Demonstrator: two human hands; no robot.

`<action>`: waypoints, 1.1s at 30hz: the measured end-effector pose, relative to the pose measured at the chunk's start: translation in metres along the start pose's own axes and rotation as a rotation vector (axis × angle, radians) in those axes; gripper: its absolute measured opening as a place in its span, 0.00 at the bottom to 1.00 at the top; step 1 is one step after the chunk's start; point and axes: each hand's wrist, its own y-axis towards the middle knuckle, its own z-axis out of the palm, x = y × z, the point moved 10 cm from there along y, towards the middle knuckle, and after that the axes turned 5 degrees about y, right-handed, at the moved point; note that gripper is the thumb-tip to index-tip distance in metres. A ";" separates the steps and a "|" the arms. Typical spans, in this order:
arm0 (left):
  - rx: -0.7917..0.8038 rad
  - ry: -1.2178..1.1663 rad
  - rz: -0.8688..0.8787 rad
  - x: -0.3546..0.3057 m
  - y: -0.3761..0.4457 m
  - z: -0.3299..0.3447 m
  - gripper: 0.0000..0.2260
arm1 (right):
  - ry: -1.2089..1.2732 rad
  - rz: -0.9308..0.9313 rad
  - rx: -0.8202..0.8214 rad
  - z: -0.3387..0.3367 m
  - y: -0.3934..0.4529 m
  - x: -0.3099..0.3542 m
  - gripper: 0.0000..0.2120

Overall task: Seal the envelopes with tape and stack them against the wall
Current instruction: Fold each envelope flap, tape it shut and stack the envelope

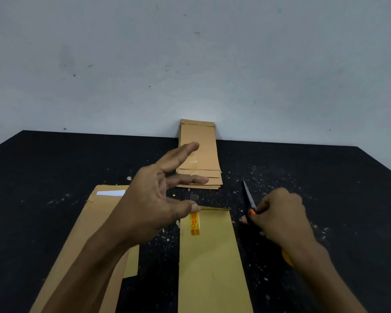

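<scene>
Black tabletop (pixel 54 159) met a pale wall (pixel 190 64); finished envelopes (pixel 199 154) leaned there, frame centre. Our left hand (pixel 154 199), fingers spread, thumb pinning tape (pixel 195 223) on the lower-centre envelope (pixel 210 256), likely bonding the flap. Our right hand (pixel 280 218) gripped scissors (pixel 250 199) aside.

a yellow-brown envelope (pixel 210 263) lies flat on the surface, a strip of printed orange tape (pixel 195 223) near its top left corner. a stack of envelopes (pixel 200 159) leans against the wall (pixel 190 64). more envelopes (pixel 95 233) lie left.

Tape (pixel 195 223) print illegible; no txt
</scene>
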 end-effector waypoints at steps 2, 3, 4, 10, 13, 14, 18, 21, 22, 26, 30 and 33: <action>-0.006 -0.011 0.007 0.001 0.001 0.004 0.42 | -0.190 -0.018 -0.028 0.001 -0.003 0.008 0.16; -0.009 -0.016 0.008 0.002 0.001 0.006 0.42 | -0.274 -0.024 -0.024 0.001 -0.004 0.012 0.16; -0.009 -0.020 0.008 0.003 0.001 0.007 0.42 | -0.334 -0.028 -0.005 0.003 -0.004 0.015 0.16; -0.006 -0.025 0.011 0.004 0.006 0.016 0.42 | -0.258 -0.099 0.097 0.008 -0.005 0.024 0.09; 0.004 -0.017 0.014 0.003 0.010 0.019 0.42 | 0.381 -0.244 0.223 0.004 -0.019 0.050 0.03; 0.013 -0.008 0.013 0.003 0.012 0.021 0.42 | 0.589 -0.257 0.330 0.007 -0.026 0.061 0.06; 0.052 -0.004 0.007 0.002 0.017 0.029 0.42 | 0.784 -0.287 0.569 0.027 -0.037 0.079 0.17; 0.071 0.002 -0.003 0.005 0.021 0.032 0.42 | 0.958 -0.235 0.594 0.033 -0.029 0.076 0.15; 0.070 -0.006 -0.009 0.007 0.022 0.031 0.42 | 1.015 -0.238 0.589 0.032 -0.029 0.076 0.14; -0.027 -0.152 -0.012 0.015 0.028 0.018 0.44 | 1.122 -0.313 0.387 0.017 -0.022 0.076 0.13; -0.210 -0.222 -0.001 0.021 0.039 0.006 0.42 | 1.131 -0.370 0.096 0.001 -0.014 0.073 0.09; -0.297 -0.136 0.034 0.021 0.045 0.004 0.34 | 1.081 -0.358 -0.012 0.003 -0.006 0.068 0.09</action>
